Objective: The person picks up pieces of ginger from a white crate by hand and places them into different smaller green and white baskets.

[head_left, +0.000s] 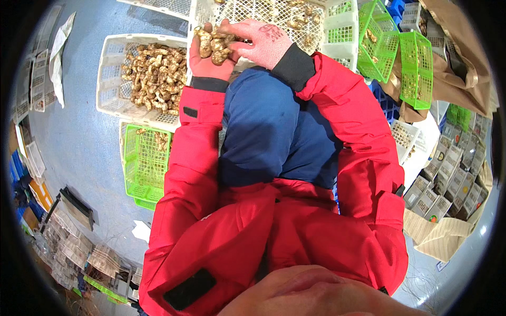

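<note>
Several knobbly brown-and-cream mushrooms (215, 44) are held together between my two hands at the upper middle, over the near end of a white crate. My left hand (206, 64) supports them from below and the left, its fingers curled round them. From the right, my right hand (262, 42) grips the same bunch; it wears a pink glove with a red patch on its back. Just left of them, a white crate (108, 73) holds a heap of similar mushrooms (154, 79). In the white crate (340, 50) in front of me, a few more mushrooms (298, 21) lie scattered.
A green basket (145, 163) with a few pieces stands by my left forearm. Green baskets (379, 39) stand at the upper right, near brown cloth (458, 79). Many small grey boxes (448, 174) sit at the right. White crates (39, 81) line the far left.
</note>
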